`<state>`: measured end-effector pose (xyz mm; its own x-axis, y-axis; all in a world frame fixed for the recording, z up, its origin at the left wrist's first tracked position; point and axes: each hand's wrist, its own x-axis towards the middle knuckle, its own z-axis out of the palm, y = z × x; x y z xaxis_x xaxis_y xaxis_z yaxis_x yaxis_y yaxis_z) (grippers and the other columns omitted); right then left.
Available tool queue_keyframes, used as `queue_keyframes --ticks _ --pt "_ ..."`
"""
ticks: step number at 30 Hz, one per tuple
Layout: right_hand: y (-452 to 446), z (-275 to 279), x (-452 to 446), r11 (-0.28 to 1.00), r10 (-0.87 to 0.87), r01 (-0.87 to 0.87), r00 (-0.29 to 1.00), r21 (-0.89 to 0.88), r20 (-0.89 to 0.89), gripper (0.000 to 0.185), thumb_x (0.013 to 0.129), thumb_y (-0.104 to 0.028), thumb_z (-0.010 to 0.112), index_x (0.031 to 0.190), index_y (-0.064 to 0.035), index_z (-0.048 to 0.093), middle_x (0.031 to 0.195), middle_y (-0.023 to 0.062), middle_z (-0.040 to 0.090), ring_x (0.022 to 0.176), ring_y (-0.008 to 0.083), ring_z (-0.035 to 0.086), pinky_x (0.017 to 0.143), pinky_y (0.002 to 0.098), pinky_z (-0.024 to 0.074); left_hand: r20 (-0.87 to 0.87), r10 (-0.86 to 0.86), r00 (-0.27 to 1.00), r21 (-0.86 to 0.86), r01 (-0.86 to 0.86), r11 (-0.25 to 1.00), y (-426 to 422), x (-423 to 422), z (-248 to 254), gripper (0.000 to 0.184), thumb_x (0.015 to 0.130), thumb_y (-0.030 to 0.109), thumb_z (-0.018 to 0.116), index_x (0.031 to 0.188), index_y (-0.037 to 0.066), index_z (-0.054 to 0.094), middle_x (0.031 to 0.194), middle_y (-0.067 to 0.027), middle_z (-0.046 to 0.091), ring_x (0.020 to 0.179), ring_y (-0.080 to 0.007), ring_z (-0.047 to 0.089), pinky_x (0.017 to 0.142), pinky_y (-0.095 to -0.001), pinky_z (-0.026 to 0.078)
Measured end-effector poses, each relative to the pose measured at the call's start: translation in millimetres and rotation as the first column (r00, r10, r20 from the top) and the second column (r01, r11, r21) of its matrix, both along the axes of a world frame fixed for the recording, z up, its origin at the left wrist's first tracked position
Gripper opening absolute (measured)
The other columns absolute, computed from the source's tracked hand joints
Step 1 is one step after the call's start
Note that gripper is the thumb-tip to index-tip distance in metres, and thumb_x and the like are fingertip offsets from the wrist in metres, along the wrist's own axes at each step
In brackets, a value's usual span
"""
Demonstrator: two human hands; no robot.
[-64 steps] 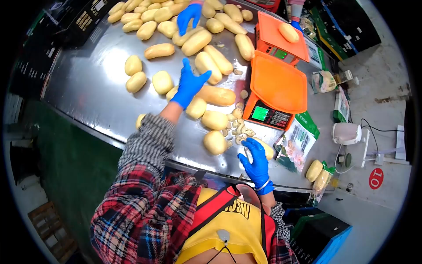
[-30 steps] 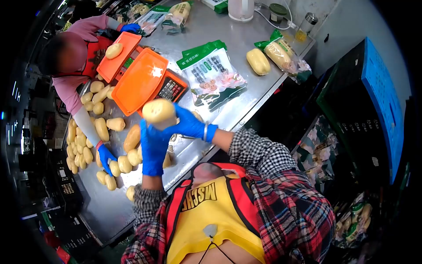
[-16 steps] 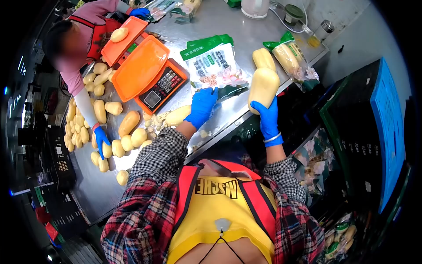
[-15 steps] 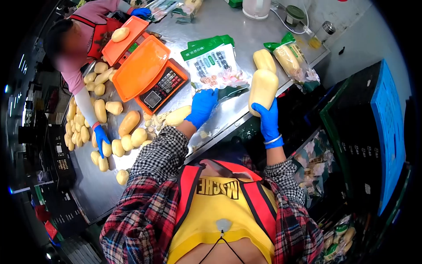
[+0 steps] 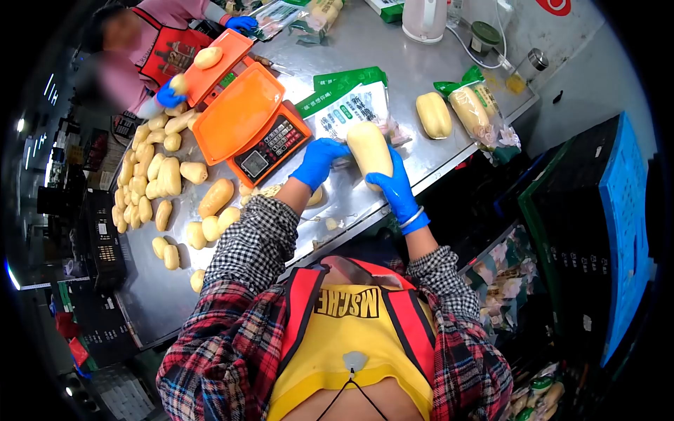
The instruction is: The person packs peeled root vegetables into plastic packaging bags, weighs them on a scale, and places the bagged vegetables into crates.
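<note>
1. Root, pale yellow and stout, sat in my right hand. Thumb lay across its near end; the other fingers, partly hidden, were closed around the right side. Grip judged firm enough to keep it tilted, far end leaning left.
2. My left hand was just beside the root's left side, fingers extended and held close together, tips by the lower edge of the printed bag. Whether they pinched that edge, I could not tell.
3. The printed bag lay on the metal table, green band at its far end, a second bag partly beneath it. From my viewpoint the root covered part of the print; contact between the two could not be determined.
4. Left of the printed bag: near scale, orange, keypad toward me.
5. Right of it: loose root, with filled bag just beside.
6. Farther left: heap of roots, well apart from my hands.
7. Across the table, a co-worker's gloved hand held a small root near the far scale.
</note>
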<state>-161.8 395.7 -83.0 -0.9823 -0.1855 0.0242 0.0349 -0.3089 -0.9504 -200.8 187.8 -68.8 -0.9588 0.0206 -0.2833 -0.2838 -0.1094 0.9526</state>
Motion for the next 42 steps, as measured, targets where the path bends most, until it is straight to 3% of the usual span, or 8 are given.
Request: queue_keyframes --ticks 4,9,11,19,23,27,32,42 --pt "17.8 -4.0 18.8 0.958 -0.037 0.038 0.999 0.286 -0.009 0.082 0.065 -0.022 0.078 0.135 -0.0006 0.041 0.121 0.0156 0.057 0.108 0.0247 0.057 0.091 0.0344 0.0466 -0.087 0.176 0.981 -0.161 -0.188 0.969 15.2 -0.1 9.7 0.013 0.077 0.017 0.07 0.074 0.005 0.067 0.072 -0.009 0.065 0.063 -0.0186 0.062 0.058 -0.0297 0.048" --pt "21.3 12.8 13.1 0.984 0.037 -0.074 0.974 0.16 0.222 0.06 0.07 -0.015 0.073 0.123 0.0016 0.05 0.11 0.0149 0.058 0.095 0.0233 0.06 0.081 0.0347 0.0515 -0.604 -0.46 0.651 -0.796 -0.46 0.394 43.9 15.5 32.7 0.003 0.076 0.014 0.061 0.075 0.012 0.064 0.072 -0.0108 0.057 0.072 -0.0321 0.056 0.063 -0.0423 0.046" --pt "6.8 48.1 23.1 0.977 0.075 0.029 0.884 -0.213 0.461 0.059 0.073 -0.013 0.07 0.126 -0.0001 0.046 0.113 0.0154 0.056 0.097 0.0271 0.06 0.077 0.0388 0.0546 -0.688 -0.431 0.583 -0.724 -0.51 0.465 45.4 21.5 41.3 0.003 0.076 0.014 0.061 0.075 0.011 0.061 0.071 -0.0109 0.055 0.072 -0.0323 0.056 0.062 -0.0429 0.045" --pt "-24.1 68.0 18.5 0.794 0.058 0.0 0.995 0.608 -0.076 0.07 0.076 -0.015 0.072 0.136 0.0005 0.039 0.117 0.0156 0.059 0.103 0.0279 0.06 0.086 0.034 0.0498 -0.688 -0.486 0.539 -0.723 -0.57 0.391 26.5 28.2 79.1 0.005 0.071 0.017 0.064 0.072 0.012 0.065 0.07 -0.007 0.057 0.068 -0.0287 0.059 0.056 -0.0411 0.046" --pt "-23.7 80.0 -3.7 0.78 0.467 -0.054 0.713 -0.623 0.524 0.051 0.085 -0.022 0.063 0.13 -0.0042 0.046 0.116 0.0147 0.058 0.099 0.0311 0.062 0.082 0.0402 0.0561 -0.656 -0.493 0.572 -0.747 -0.588 0.311 5.5 34.1 95.9 0.024 0.068 0.019 0.065 0.092 0.013 0.067 0.069 -0.0071 0.056 0.066 -0.0276 0.06 0.055 -0.0399 0.047" --pt "-50.3 84.9 0.0 0.975 0.179 -0.205 0.952 0.081 0.247 0.047 0.086 -0.017 0.062 0.129 -0.0052 0.047 0.113 0.011 0.059 0.097 0.0269 0.064 0.07 0.0339 0.059 -0.798 -0.443 0.408 -0.595 -0.65 0.473 4.2 39.4 108.9 0.023 0.068 0.02 0.066 0.089 0.012 0.067 0.077 -0.0063 0.062 0.07 -0.027 0.061 0.059 -0.0387 0.048" --pt "-89.7 93.3 -20.1 0.869 0.353 -0.165 0.868 -0.467 0.35 0.043 0.088 -0.026 0.061 0.123 -0.0031 0.051 0.113 0.0113 0.06 0.096 0.0251 0.063 0.071 0.0328 0.0587 -0.792 -0.366 0.488 -0.598 -0.739 0.309 -40.3 29.5 114.4 0.012 0.066 0.02 0.065 0.077 0.016 0.067 0.076 -0.0036 0.064 0.071 -0.024 0.061 0.061 -0.0381 0.047" --pt "-165.4 86.7 -71.8 0.878 0.476 -0.478 0.877 0.02 0.065 0.017 0.091 -0.021 0.055 0.103 -0.0109 0.062 0.091 0.0015 0.066 0.077 0.0145 0.063 0.061 0.0281 0.0504 -0.901 -0.148 0.408 -0.422 -0.903 0.078 -79.1 68.3 115.3 0.034 0.074 0.015 0.062 0.108 0.01 0.063 0.075 -0.001 0.056 0.078 -0.0222 0.058 0.071 -0.0388 0.046"
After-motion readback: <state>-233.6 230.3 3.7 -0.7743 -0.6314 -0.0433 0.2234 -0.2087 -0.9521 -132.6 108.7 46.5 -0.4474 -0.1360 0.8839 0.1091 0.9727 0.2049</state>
